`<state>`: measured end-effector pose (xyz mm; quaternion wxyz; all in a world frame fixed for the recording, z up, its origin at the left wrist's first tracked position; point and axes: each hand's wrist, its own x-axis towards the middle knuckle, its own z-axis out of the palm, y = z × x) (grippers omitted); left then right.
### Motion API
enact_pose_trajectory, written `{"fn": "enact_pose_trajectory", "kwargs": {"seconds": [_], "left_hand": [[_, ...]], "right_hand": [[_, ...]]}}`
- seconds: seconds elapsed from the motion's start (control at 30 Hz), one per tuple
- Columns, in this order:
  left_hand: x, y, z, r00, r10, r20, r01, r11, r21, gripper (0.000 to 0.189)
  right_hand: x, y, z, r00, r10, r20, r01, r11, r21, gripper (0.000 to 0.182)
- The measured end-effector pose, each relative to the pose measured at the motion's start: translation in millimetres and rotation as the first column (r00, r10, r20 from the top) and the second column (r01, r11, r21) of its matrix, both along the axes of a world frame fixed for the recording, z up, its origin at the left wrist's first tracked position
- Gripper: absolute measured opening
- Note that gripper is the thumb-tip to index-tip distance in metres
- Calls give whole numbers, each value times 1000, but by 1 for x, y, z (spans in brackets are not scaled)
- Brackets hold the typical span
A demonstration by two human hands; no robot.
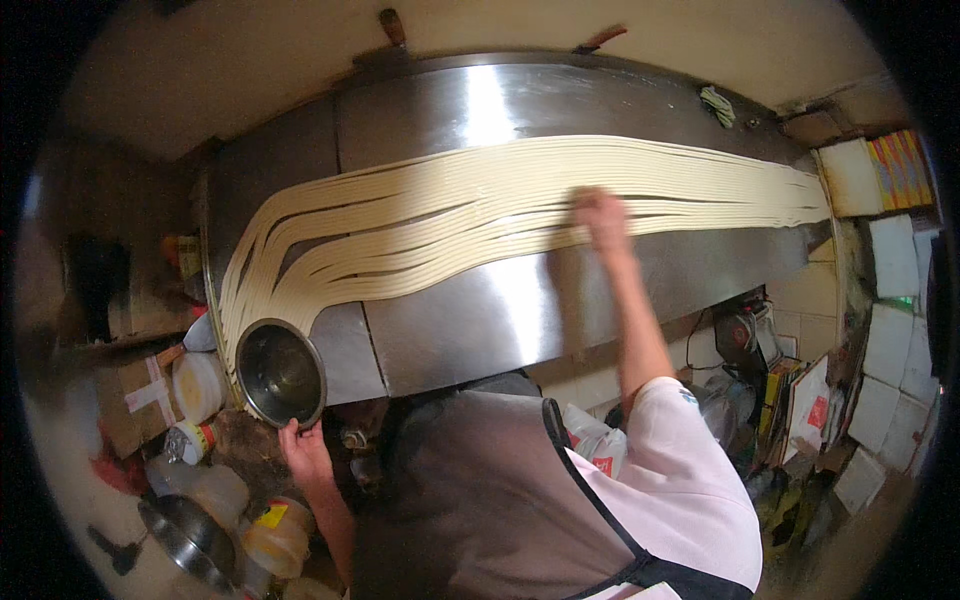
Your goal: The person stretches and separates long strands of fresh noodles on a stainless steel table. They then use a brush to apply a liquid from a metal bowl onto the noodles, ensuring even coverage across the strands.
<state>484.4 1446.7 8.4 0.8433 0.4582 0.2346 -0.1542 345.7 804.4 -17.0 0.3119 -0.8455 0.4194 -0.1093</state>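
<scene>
Long pale dough strands (525,176) lie side by side in a wide band along the steel worktop (457,341). Toward the left the band bends down and narrows, passing behind a round metal bowl (279,375). This bowl is tilted, its shiny inside facing me, with some liquid or a glare at the bottom. My left hand (306,448) grips the bowl's near rim. Motion blurs my right hand (601,217), which is over the near side of the strands with its fingers curled. Whether those fingers pinch anything is hidden by the blur.
A crumpled cloth (718,106) lies at the worktop's far right. Two handled tools, one brown-handled (391,28) and one red-handled (604,36), rest along the back edge. Plastic tubs (277,536), a large metal basin (187,536) and a cardboard box (135,401) crowd the lower left.
</scene>
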Motion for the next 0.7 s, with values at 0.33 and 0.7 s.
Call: {"fn": "enact_pose_trajectory", "kwargs": {"seconds": [0.33, 0.7], "left_hand": [[18, 39, -2, 998, 41, 37, -42, 999, 30, 32], [15, 53, 7, 996, 92, 21, -94, 989, 114, 40]], "right_hand": [[-4, 52, 46, 959, -228, 166, 168, 934, 314, 28], [123, 266, 23, 782, 549, 296, -545, 832, -102, 16]]}}
